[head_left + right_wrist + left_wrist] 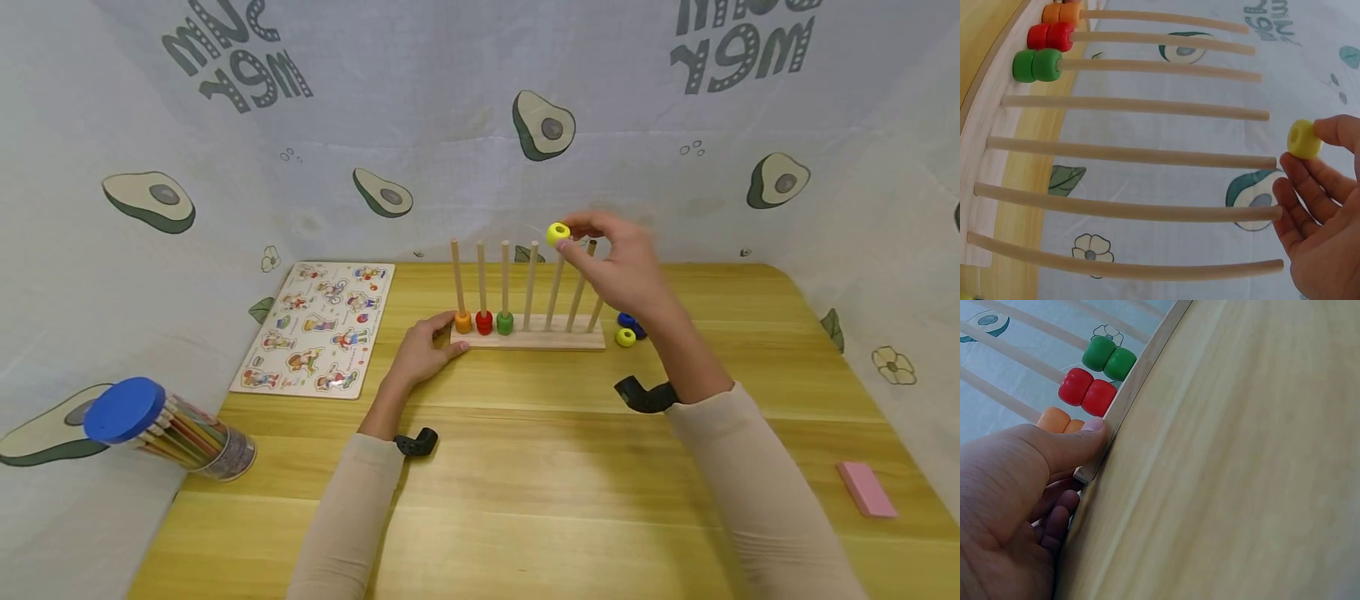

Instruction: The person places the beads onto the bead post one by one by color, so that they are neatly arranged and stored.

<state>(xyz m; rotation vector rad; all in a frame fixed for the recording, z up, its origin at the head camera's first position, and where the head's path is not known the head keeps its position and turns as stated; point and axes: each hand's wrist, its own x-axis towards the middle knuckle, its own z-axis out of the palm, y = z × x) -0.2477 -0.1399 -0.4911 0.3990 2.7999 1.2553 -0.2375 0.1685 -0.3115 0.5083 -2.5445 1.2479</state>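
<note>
Left hand (422, 352) grips our pale wooden rack (551, 340); right hand (621, 260), above, pinches a round yellow bead (553, 236); threading likely needs alignment.

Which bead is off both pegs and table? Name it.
The yellow bead pinched in the right hand. The other yellow one and the blue ones lie on the table; the orange, red and green beads sit on pegs.
</note>
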